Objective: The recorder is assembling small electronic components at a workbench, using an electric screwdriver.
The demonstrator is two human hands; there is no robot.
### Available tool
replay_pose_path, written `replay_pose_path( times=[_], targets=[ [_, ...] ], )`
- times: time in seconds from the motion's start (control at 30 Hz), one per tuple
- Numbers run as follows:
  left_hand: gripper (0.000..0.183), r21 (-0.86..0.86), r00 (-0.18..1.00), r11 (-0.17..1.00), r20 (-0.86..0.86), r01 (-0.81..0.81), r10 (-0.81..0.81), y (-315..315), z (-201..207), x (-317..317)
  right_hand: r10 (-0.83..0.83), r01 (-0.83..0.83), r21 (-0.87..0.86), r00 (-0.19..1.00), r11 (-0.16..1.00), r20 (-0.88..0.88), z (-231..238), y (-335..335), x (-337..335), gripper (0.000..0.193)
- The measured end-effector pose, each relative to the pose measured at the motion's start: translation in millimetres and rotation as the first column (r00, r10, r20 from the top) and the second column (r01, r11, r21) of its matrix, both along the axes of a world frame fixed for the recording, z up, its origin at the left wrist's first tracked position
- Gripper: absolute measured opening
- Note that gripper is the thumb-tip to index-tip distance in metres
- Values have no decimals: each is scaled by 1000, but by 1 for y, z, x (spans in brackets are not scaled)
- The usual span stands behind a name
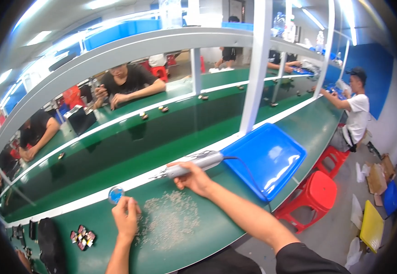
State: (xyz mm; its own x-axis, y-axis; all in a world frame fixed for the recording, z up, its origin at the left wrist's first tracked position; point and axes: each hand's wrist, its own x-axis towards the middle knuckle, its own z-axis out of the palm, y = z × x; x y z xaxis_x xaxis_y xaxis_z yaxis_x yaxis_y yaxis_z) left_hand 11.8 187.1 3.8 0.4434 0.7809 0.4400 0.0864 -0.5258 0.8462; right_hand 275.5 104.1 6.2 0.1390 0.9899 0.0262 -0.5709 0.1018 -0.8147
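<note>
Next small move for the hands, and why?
I'd probably bring the driver left toward the blue disc: the right hand holds it with its tip pointing roughly that way, apart from the disc, which the left hand holds. Whether the tip carries one of the scattered tiny parts is too small to tell.

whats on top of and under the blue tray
Over the blue tray runs a dark cable from the grey tool in the right hand. Green bench shows beside the tray; whatever lies directly beneath is covered.

bright white ceiling tubes [347,18], glare on blue tray [266,157], strong fisheye bending, black corners, softened distance
</note>
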Motion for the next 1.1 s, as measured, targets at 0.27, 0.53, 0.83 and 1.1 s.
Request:
replay_pose_path(
  times=[0.27, 0.53, 0.83, 1.1],
  targets=[
    [23, 66, 1000, 998, -17, 17, -16, 2, -2, 4, 11, -11, 1, 1000, 1000, 21, -2, 0, 0, 52],
    [26, 101, 999, 995, -44, 22, -18, -1, 0, 6, 27, -27, 6, 999, 1000, 35, 1, -1, 4, 52],
    [23, 101, 1000, 995, -22, 2, 0, -1, -2, 7, 34, -34, 2, 999, 999, 7, 2, 0, 2, 51],
    [23, 110, 999, 994, -35, 8, -5, -1, 0, 7, 35, -35, 7, 999, 999, 16, 1, 0, 2, 51]
  ],
)
